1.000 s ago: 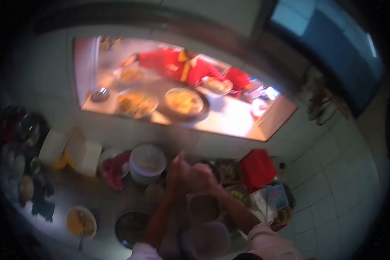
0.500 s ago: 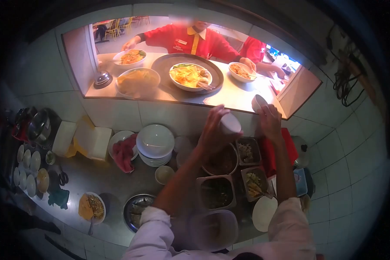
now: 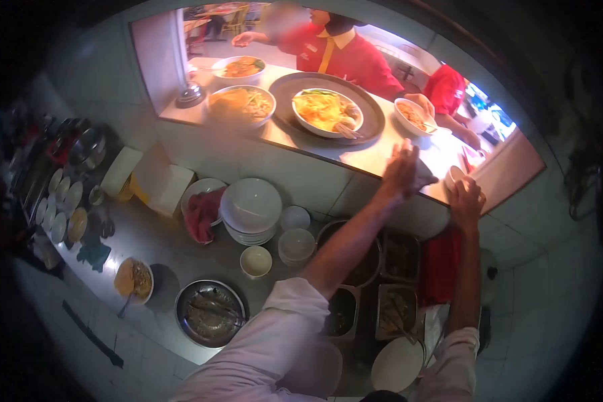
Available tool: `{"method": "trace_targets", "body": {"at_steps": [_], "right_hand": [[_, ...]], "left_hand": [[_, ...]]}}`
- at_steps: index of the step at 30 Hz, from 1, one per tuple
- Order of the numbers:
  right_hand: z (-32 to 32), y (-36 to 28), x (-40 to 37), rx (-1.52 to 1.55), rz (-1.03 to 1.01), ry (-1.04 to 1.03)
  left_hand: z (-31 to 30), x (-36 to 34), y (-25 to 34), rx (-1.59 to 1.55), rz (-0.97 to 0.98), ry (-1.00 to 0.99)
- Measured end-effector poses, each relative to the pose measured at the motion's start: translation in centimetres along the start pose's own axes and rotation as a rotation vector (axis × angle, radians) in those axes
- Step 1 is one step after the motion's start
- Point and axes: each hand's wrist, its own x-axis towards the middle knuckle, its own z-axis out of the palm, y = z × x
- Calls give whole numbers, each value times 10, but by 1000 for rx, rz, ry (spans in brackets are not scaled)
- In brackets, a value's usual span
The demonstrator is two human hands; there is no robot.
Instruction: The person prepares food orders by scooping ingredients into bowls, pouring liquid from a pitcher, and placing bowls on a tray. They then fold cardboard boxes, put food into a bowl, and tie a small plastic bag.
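My left hand (image 3: pixel 400 175) has its fingers closed round a small bowl (image 3: pixel 425 175), which looks dim and partly hidden, at the front edge of the serving ledge (image 3: pixel 355 149). Farther right, my right hand (image 3: pixel 467 198) grips a small white bowl (image 3: pixel 453 176) by its side, over the ledge's right end. Just beyond my left hand stands a bowl of reddish food (image 3: pixel 414 117) with a utensil in it. A round brown tray (image 3: pixel 281 90) on the ledge carries a plate of yellow noodle-like food (image 3: pixel 325 110).
Across the ledge, a person in a red shirt (image 3: pixel 355 60) has a hand at the reddish bowl. More filled bowls (image 3: pixel 238 104) and a metal bell (image 3: pixel 191 94) stand left. Below are stacked white plates (image 3: pixel 251 201), a metal pan (image 3: pixel 211 311), food containers (image 3: pixel 396 305) and a red cloth (image 3: pixel 204 213).
Both my hands have reached forward with the small bowls, from over the containers up to the serving ledge. The person opposite has lifted a hand away from the left bowl, and my view has shifted.
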Motion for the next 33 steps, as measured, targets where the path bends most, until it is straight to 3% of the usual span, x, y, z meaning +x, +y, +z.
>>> {"method": "trace_targets", "body": {"at_steps": [3,5,7,9,11,13,14,16,18,20,22,24,26,27,28,29,30,31,32,33], "right_hand": [[-6,0,2,-90,61,-70],[-13,-5,-5,-116,158,137],[-32,-22,-12,-54,170,146],[-43,-41,-24,338,42,327],[-60,-77,-43,449,86,234],[-72,-100,-62,620,241,195],[-73,-114,-71,651,217,223],[-55,-138,-98,818,342,141],[-51,-178,-120,1161,416,-76],[35,-163,-166,911,288,-505],[-34,-244,-125,1242,-131,-537],[-65,-287,-86,993,-401,-525],[-38,-310,-79,889,-329,-454],[-20,-321,-79,776,-266,-387],[6,-324,-73,709,-247,-385],[37,-334,-71,627,-242,-393],[67,-342,-73,523,-223,-389],[102,-351,-77,401,-201,-344],[142,-363,-80,222,-166,-205],[184,-379,-82,-2,-102,-9]], "left_hand": [[-1,13,14,-62,-54,-206],[0,11,22,-73,-92,-213],[10,8,22,-115,-93,-208],[33,0,14,-62,-13,-46],[12,2,22,-77,-68,-265],[41,-7,19,-3,-98,-246],[47,-2,16,87,-60,-222],[37,-2,19,62,-83,-252],[14,-6,29,51,-91,-353],[0,-15,33,-18,-87,-254],[-25,-28,32,-89,-84,-182],[-76,-52,20,-432,52,-104],[-124,-90,1,-444,65,-75],[-144,-113,-10,-359,91,56],[-168,-140,-18,-381,-72,98],[-176,-169,-36,-213,-101,226],[-194,-195,-35,-214,-366,157],[-210,-215,-39,-212,-358,172],[-195,-249,-60,-74,-417,266],[-195,-266,-74,-164,-523,262]]}}
